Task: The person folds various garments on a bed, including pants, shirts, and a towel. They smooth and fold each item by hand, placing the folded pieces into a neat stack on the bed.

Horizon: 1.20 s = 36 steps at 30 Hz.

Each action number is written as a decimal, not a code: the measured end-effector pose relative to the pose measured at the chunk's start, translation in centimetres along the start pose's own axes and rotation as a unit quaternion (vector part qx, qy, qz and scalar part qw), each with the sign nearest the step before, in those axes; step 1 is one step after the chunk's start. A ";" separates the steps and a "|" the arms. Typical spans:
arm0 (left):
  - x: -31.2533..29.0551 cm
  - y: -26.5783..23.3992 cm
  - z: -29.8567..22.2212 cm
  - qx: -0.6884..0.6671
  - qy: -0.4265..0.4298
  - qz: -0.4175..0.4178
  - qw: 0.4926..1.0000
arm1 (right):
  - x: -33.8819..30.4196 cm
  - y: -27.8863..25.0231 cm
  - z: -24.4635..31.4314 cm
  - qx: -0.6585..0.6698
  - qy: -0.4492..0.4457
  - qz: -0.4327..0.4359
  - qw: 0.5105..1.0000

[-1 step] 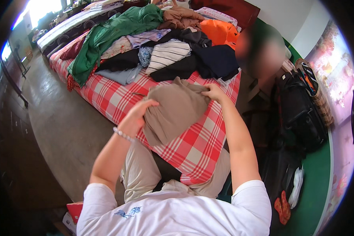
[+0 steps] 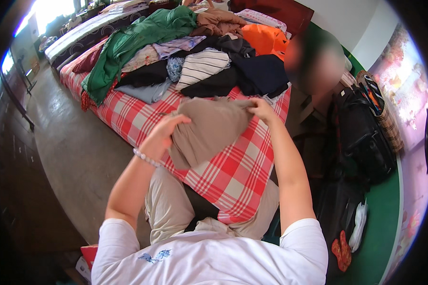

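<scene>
Two hands, left hand [image 2: 164, 130] and right hand [image 2: 261, 109], gripping brown garment [image 2: 209, 130], red checked bed [image 2: 233, 171], grey floor [image 2: 76, 152]

I see the folded garment [image 2: 209, 133] at frame centre, lying on the bed [image 2: 233, 175]. Left hand [image 2: 164, 130] sits on its left edge, right hand [image 2: 261, 108] at its upper-right corner. Clothes pile [image 2: 195, 52] lies behind it, upper centre of frame. Luggage bag [image 2: 361, 137] stands right of bed. Floor [image 2: 76, 152] runs along left of bed.
</scene>
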State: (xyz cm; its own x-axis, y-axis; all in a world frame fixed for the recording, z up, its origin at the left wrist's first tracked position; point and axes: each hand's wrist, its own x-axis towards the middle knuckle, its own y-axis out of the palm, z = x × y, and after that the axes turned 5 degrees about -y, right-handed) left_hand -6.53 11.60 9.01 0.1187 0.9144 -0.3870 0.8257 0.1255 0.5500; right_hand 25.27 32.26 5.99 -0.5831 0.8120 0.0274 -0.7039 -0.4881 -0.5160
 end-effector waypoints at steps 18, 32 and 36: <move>-5.5 -3.4 4.5 0.671 0.371 0.017 0.642 | -18.9 2.2 -6.2 0.323 0.185 -0.271 0.888; 3.7 -3.2 3.3 0.531 0.364 -0.089 0.760 | -6.8 2.5 -1.6 -0.122 -0.157 -0.163 0.966; 3.6 -2.6 1.8 0.568 0.356 0.001 0.742 | -4.9 2.3 -1.9 -0.079 -0.175 -0.069 0.979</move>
State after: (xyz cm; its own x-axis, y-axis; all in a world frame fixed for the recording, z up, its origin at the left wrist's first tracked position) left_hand -7.26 13.87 4.88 0.1324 0.9368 0.3238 0.8058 0.0885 -0.5855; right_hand 27.24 27.71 3.05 -0.6101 0.6932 0.3836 -0.7298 -0.3033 -0.6127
